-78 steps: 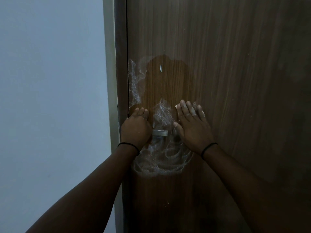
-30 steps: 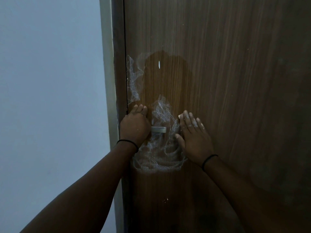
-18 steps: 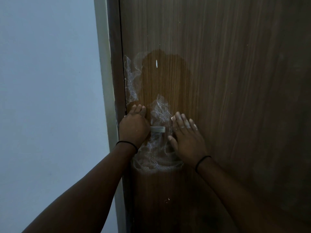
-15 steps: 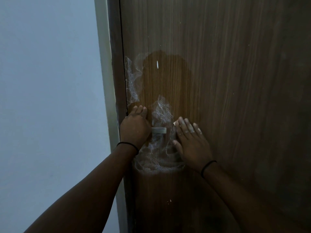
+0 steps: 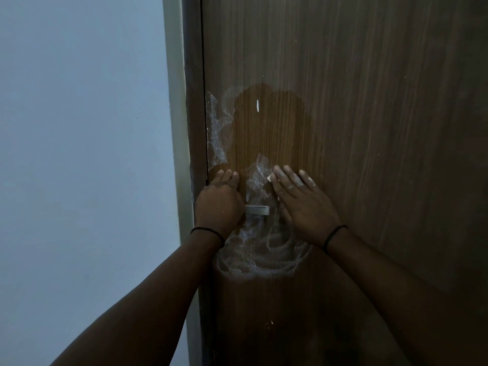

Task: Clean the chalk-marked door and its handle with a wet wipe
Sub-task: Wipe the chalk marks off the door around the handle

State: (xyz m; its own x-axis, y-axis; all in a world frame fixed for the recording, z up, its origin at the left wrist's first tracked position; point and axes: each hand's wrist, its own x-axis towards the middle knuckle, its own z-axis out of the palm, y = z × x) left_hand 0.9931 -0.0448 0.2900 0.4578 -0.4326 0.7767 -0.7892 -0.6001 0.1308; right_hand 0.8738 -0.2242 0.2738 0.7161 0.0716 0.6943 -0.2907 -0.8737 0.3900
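Note:
A brown wooden door (image 5: 369, 128) fills the right side of the head view. White chalk smears sit around its metal handle (image 5: 257, 210): a swirl below (image 5: 258, 257), a patch above (image 5: 260, 173) and a streak along the left edge (image 5: 216, 133). A darker wet patch (image 5: 269, 128) spreads above the handle. My left hand (image 5: 219, 204) is closed over the handle's left end. My right hand (image 5: 303, 204) lies flat on the door just right of the handle, pressing a wet wipe (image 5: 270, 178); only a white corner shows by the forefinger.
A dark door frame (image 5: 194, 128) and a pale trim strip run down the door's left side. A plain blue-grey wall (image 5: 79, 154) covers the left half of the view. A small white fleck (image 5: 257, 105) marks the wet patch.
My right hand slid down and leftward on the door beside the handle, then back up to handle height. My left hand stayed on the handle.

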